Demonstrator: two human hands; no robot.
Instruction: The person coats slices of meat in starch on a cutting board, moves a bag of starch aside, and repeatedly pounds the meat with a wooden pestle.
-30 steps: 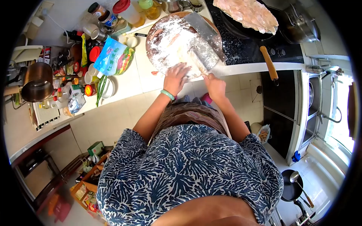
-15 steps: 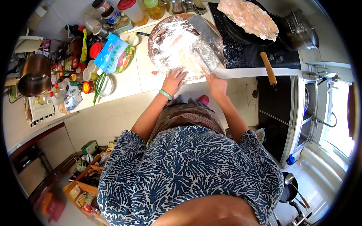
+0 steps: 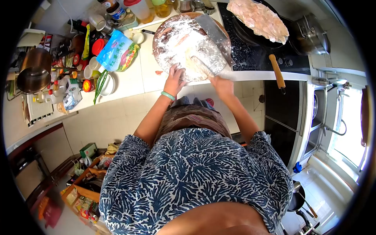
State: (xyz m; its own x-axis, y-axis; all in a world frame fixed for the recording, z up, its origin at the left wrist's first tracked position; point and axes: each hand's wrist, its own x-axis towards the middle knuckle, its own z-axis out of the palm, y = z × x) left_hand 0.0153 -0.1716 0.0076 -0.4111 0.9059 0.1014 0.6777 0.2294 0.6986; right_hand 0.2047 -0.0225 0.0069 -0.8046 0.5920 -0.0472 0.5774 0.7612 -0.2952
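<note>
A round wooden chopping board [image 3: 157, 39], thickly dusted with white powder, lies on the counter before me. Pieces of raw meat [image 3: 182, 40] show through the powder. My right hand [image 3: 222, 86] is closed at the board's near edge around the end of a pale, powder-coated rolling pin [image 3: 201, 67], slightly blurred, which slants up and left over the board. My left hand [image 3: 174, 80], with a green bangle at the wrist, rests at the board's near left edge, fingers apart and slightly bent, holding nothing visible. A cleaver [image 3: 213, 29] lies flat along the board's right side.
A heap of pale, flat meat slices [image 3: 258, 20] covers a dark pan on the black stove [image 3: 246, 58]; its wooden handle [image 3: 277, 71] sticks out over the edge. Left of the board are a blue bag [image 3: 116, 51], green onions [image 3: 101, 85], a white bowl [image 3: 109, 85] and several jars.
The rolling pin has swung leftward across the board. My left hand has lifted from lying flat to bent fingers and shifted slightly left. The view has also moved a little.
</note>
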